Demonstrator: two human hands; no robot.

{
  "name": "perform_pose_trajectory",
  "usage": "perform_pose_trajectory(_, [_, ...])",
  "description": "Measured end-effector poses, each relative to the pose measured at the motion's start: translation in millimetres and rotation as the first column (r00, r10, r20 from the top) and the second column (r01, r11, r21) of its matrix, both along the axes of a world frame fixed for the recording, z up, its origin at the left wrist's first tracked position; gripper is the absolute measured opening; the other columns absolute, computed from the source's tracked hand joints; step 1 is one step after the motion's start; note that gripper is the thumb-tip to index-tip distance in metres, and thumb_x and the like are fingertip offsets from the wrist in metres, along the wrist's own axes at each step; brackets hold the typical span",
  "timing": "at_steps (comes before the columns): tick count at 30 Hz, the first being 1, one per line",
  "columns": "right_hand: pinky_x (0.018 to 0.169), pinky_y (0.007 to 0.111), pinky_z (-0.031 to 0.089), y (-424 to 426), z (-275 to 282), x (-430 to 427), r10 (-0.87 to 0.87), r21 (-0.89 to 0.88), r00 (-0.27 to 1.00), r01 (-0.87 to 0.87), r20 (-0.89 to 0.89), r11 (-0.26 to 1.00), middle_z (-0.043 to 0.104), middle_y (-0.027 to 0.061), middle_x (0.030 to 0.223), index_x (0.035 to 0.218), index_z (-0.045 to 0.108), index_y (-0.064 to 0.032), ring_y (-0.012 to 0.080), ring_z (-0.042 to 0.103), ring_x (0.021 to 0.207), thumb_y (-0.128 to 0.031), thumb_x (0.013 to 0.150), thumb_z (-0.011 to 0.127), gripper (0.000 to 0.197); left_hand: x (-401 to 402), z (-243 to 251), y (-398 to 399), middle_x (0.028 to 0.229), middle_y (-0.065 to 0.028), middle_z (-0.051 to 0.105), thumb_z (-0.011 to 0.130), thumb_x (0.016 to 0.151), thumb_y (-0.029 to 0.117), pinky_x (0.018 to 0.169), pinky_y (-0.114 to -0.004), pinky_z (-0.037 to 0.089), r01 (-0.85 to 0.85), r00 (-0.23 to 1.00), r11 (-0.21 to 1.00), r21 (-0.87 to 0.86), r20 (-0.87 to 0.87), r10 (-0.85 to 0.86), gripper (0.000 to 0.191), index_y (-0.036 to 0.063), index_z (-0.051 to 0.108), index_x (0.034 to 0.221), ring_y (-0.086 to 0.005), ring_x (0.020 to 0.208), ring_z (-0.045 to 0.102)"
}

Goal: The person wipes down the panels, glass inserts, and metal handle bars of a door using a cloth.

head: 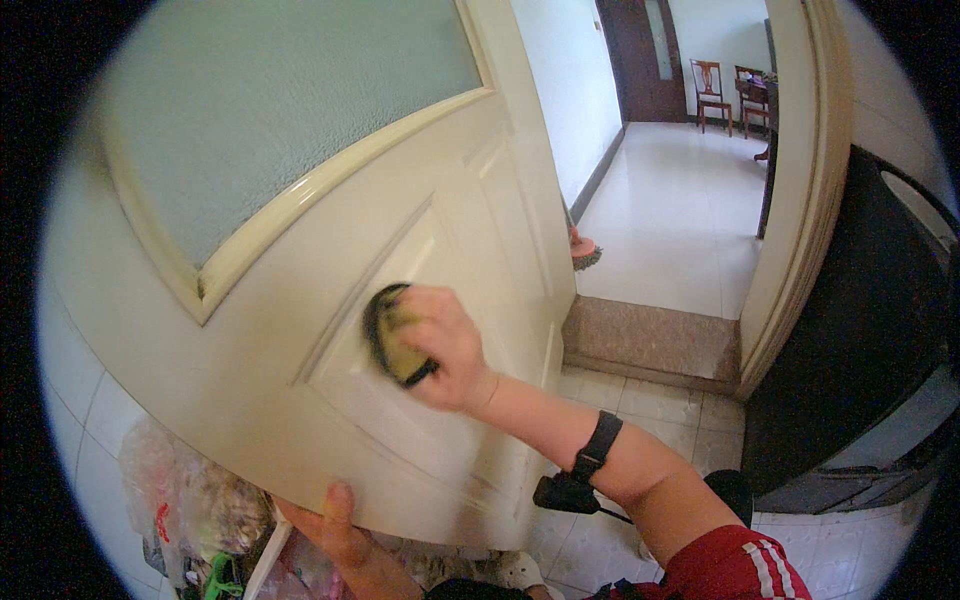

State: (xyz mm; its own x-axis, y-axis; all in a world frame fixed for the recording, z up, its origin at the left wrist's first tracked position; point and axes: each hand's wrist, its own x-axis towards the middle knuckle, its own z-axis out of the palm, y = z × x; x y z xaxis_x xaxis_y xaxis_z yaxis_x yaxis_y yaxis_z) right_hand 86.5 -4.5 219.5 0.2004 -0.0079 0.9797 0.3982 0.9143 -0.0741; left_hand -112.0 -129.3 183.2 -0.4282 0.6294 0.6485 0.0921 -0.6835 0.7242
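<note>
My right hand (446, 349) grips a yellow-green scrubbing pad with a black edge (403, 349), blurred, against the raised lower panel of a cream door (270, 375). A black strap (598, 446) is around the right forearm. Low on the left, my left hand (341, 521) holds the door's edge, its thumb on the near face and the other fingers largely hidden behind. Above the panel, textured frosted glass (300, 97) fills the upper part of the door, with a dark mark at the lower corner of its frame.
Plastic bags with contents (202, 495) sit beyond the door's edge at lower left. A stone step (652, 341) leads up to a tiled room with wooden chairs (711, 96) and a mop (583, 251). A black appliance (847, 322) stands to the right.
</note>
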Motion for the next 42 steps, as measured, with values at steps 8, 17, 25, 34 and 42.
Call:
perform_pose_trajectory(8, [0.080,0.043,0.040,25,24,38,-0.082,-0.416,0.978,-0.006,-0.194,0.910,0.053,0.0219,0.096,0.099,0.053,0.0014,0.0385,0.049,0.093,-0.008,0.083,0.049,0.019,17,9,1,0.129,-0.0174,0.041,0.066,0.064,0.012,0.099,-0.041,0.033,0.079,0.997,0.996,0.043,-0.021,-0.079,0.083,-0.0033,0.028,0.136,-0.0279,0.114,0.043])
perform_pose_trajectory(17, [0.088,0.045,0.040,-43,-3,-24,-0.038,0.087,0.967,0.016,0.251,0.996,0.050,0.0273,0.114,0.114,0.048,0.0084,0.0431,0.049,0.099,-0.009,0.073,0.059,0.046,-8,-3,10,0.129,-0.0192,0.041,0.065,0.068,0.009,0.099,-0.041,0.034,-0.011,0.996,1.000,0.021,-0.085,0.012,0.080,-0.0027,0.027,0.137,-0.0291,0.112,0.044])
perform_pose_trajectory(25, [0.076,0.047,0.041,27,-4,42,-0.152,-0.415,0.988,0.149,0.027,0.897,0.053,0.0260,0.089,0.089,0.053,0.0030,0.0449,0.049,0.083,-0.010,0.085,0.046,0.015,1,2,6,0.133,-0.0163,0.037,0.069,0.069,0.016,0.100,-0.041,0.031,0.040,0.999,0.999,-0.003,0.006,-0.040,0.083,-0.0019,0.026,0.138,-0.0271,0.116,0.041])
perform_pose_trajectory(34, [0.080,0.049,0.039,-29,-136,7,-0.038,-0.726,0.998,-0.008,-0.047,0.688,0.050,0.0291,0.096,0.096,0.051,0.0038,0.0455,0.047,0.091,-0.014,0.087,0.044,0.021,-9,15,12,0.132,-0.0173,0.039,0.064,0.076,0.013,0.099,-0.041,0.033,0.058,0.988,0.994,0.097,-0.146,-0.044,0.074,-0.0009,0.026,0.137,-0.0284,0.113,0.044])
perform_pose_trajectory(42, [0.087,0.044,0.039,-33,-27,21,0.149,-0.518,0.989,-0.128,-0.001,0.846,0.051,0.0264,0.104,0.104,0.052,0.0044,0.0439,0.047,0.096,-0.010,0.086,0.047,0.025,16,31,1,0.126,-0.0143,0.042,0.069,0.074,0.017,0.099,-0.038,0.031,0.155,0.988,0.981,0.118,-0.014,-0.154,0.073,-0.0021,0.031,0.133,-0.0242,0.113,0.043])
